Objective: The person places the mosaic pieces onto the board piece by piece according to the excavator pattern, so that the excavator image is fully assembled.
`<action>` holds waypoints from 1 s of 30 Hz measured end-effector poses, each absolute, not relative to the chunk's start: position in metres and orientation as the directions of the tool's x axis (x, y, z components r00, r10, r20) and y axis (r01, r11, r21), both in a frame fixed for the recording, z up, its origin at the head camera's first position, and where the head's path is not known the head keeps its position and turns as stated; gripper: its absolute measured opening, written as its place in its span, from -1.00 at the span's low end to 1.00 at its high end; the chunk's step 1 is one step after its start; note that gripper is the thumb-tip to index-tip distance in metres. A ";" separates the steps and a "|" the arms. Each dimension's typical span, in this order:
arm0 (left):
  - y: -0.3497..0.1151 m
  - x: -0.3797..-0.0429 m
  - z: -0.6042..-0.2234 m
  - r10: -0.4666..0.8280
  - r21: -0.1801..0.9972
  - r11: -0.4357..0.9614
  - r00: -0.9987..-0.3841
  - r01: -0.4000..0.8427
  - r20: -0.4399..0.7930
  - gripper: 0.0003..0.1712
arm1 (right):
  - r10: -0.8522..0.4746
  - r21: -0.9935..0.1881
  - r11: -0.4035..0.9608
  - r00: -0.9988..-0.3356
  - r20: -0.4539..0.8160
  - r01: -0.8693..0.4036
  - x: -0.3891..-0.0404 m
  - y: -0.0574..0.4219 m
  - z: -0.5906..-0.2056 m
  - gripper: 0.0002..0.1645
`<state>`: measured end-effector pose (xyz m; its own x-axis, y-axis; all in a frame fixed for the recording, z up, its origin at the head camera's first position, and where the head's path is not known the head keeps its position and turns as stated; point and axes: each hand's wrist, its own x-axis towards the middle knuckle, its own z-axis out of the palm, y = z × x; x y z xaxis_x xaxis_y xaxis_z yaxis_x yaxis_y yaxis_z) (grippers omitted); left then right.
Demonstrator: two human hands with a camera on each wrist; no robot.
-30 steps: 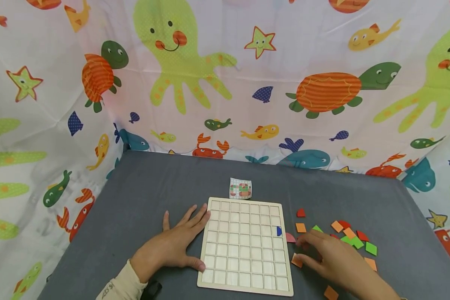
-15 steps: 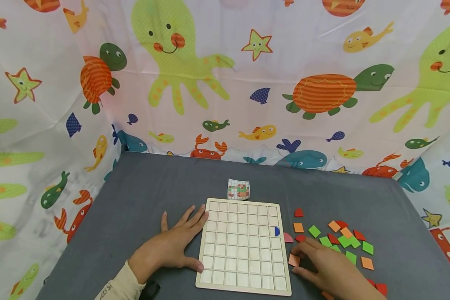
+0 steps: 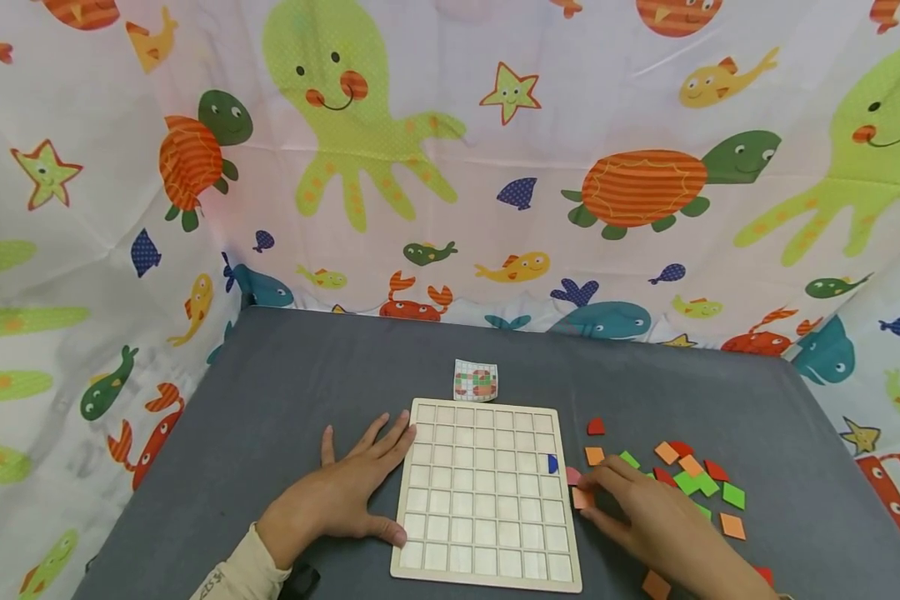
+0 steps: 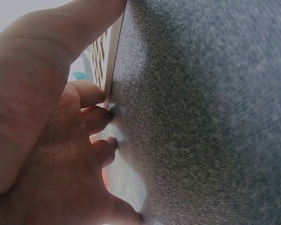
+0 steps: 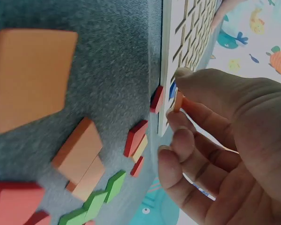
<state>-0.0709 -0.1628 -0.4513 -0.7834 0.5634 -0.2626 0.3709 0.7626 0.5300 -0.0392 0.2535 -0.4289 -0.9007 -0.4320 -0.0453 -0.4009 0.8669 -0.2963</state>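
A wooden grid board (image 3: 487, 409) with many square cells lies on the table. My left hand (image 3: 352, 492) has its fingers spread, with fingertips and thumb touching the board's left edge. My right hand (image 3: 645, 504) pinches an orange square tile (image 3: 582, 498) between thumb and finger, just at the board's right edge. In the right wrist view the orange tile (image 5: 178, 101) is partly hidden by the fingers. One blue half-round tile (image 3: 552, 463) sits in a right-column cell. A pinkish-red rounded tile (image 3: 573, 476) lies against the board's right side, by my right fingertips.
Loose green tiles (image 3: 733, 496), orange tiles (image 3: 732, 526) and red rounded tiles (image 3: 716, 471) are scattered right of the board, some overlapping. A small printed pattern card (image 3: 476, 381) lies beyond the board's top edge. A sea-animal curtain (image 3: 435, 142) hangs around the grey table (image 3: 307, 358).
My right hand has moved up and slightly left along the board's right edge with the orange tile between its fingers. The left hand stays at the board. The view has shifted slightly.
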 end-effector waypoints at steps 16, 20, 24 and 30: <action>-0.163 -0.069 -0.451 0.558 0.526 0.767 -0.785 0.366 -0.268 0.56 | -0.502 -0.264 0.828 -0.864 0.043 -0.494 -0.055 0.224 -0.438 -0.64; -0.164 -0.069 -0.449 0.556 0.523 0.770 -0.787 0.366 -0.267 0.56 | -0.488 -0.254 0.843 -0.873 0.009 -0.474 -0.058 0.222 -0.437 -0.63; -0.164 -0.070 -0.449 0.555 0.522 0.771 -0.788 0.365 -0.267 0.55 | -0.483 -0.252 0.848 -0.875 -0.009 -0.466 -0.060 0.221 -0.436 -0.63; -0.164 -0.070 -0.449 0.563 0.527 0.765 -0.783 0.371 -0.265 0.54 | -0.493 -0.255 0.843 -0.870 -0.014 -0.474 -0.061 0.221 -0.437 -0.64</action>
